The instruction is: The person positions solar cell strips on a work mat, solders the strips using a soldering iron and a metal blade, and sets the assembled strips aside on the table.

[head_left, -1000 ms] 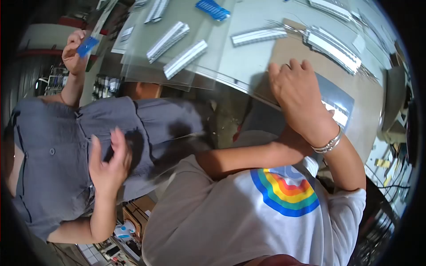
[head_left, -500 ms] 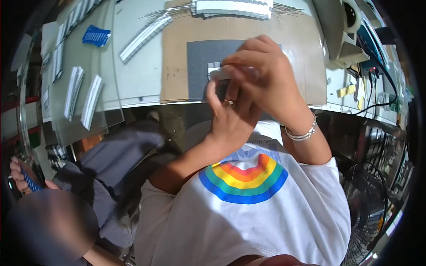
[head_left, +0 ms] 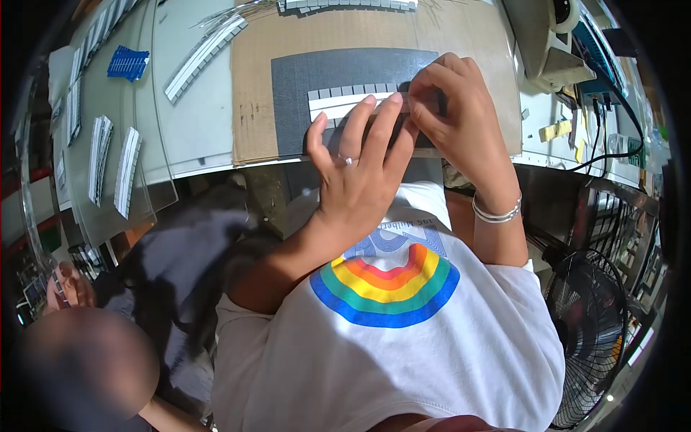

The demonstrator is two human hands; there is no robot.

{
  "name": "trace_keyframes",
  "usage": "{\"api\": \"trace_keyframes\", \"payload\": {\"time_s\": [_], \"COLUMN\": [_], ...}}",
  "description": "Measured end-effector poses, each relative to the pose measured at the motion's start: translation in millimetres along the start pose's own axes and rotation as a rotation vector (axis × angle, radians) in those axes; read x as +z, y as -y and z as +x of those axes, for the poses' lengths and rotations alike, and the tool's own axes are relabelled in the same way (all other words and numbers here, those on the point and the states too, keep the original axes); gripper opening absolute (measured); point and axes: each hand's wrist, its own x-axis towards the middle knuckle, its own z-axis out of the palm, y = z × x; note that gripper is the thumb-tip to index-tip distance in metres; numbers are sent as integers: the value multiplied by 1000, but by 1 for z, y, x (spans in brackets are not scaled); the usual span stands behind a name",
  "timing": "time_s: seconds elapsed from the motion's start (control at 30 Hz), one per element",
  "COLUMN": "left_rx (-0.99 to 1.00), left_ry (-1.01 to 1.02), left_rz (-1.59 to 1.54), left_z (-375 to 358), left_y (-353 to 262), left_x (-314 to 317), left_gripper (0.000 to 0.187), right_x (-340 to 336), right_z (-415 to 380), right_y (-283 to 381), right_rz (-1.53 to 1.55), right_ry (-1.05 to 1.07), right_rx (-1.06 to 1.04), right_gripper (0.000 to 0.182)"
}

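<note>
While both hands crowd onto the same small spot at the center top of the frame, there's not much room for error. Nearest the camera, the left hand (head_left: 358, 169) lies flat with its fingers spread, the tips pressing on a white strip of little segments (head_left: 350, 99). That strip sits on a gray mat (head_left: 317, 72), which lies on a sheet of cardboard (head_left: 252, 86). Just right of it, the right hand (head_left: 452, 108) is curled, its fingertips pinched down at the strip's right end; what exactly is between them I can't tell, the fingers hide it.

What could go wrong, I reckon: the strip looks light, so if the flat hand lets up while the other one tugs, the thing could slide or kink on the mat. The mat's near edge also sits close to the table edge (head_left: 209, 167), so a slip toward the body could send pieces into the lap.

Further out at the left, more strips (head_left: 128, 171) lie on clear sheets (head_left: 158, 194) that overhang the table; a bumped elbow could tip those. At the top edge, another row of strips (head_left: 353, 4) sits with thin wires sticking out, easy to snag.
</note>
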Motion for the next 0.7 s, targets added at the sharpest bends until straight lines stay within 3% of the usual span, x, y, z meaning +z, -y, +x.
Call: {"api": "trace_keyframes", "payload": {"time_s": [0.17, 0.23, 0.3, 0.37, 0.43, 0.47, 0.5, 0.57, 0.63, 0.67, 0.7], "left_rx": [-19, -28, -42, -14, 5, 9, 9, 11, 22, 44, 65], "left_ry": [91, 129, 193, 191, 204, 222, 247, 236, 235, 230, 226], "left_rz": [27, 26, -10, 8, -8, -20, -28, -5, 1, 24, 71], "left_z": [3, 5, 7, 8, 10, 9, 7, 11, 12, 10, 8], "left_y": [-2, -3, -4, -5, -4, -3, -2, -1, 2, 3, 6], "left_x": [-4, -7, -15, -15, -14, -14, -15, -20, -20, -18, -15], "left_gripper": [28, 36, 49, 62, 66, 70, 73, 61, 54, 70, 67], "right_x": [-4, -19, -49, -97, -136, -147, -155, -168, -178, -186, -188], "right_z": [0, -4, -9, -10, -12, -11, -8, 3, 8, 10, 12], "right_y": [0, -3, -26, -59, -95, -115, -123, -134, -134, -134, -136], "right_rz": [-6, 36, -69, -445, -654, -402, 61, 220, 243, 124, 178], "right_ry": [2, -4, -343, -583, -686, -654, -551, -275, -202, -197, -153], "right_rx": [-74, 3, -44, -52, 106, 175, 370, 440, 442, 523, 436], "right_gripper": [20, 25, 28, 33, 21, 23, 31, 35, 33, 31, 31]}}
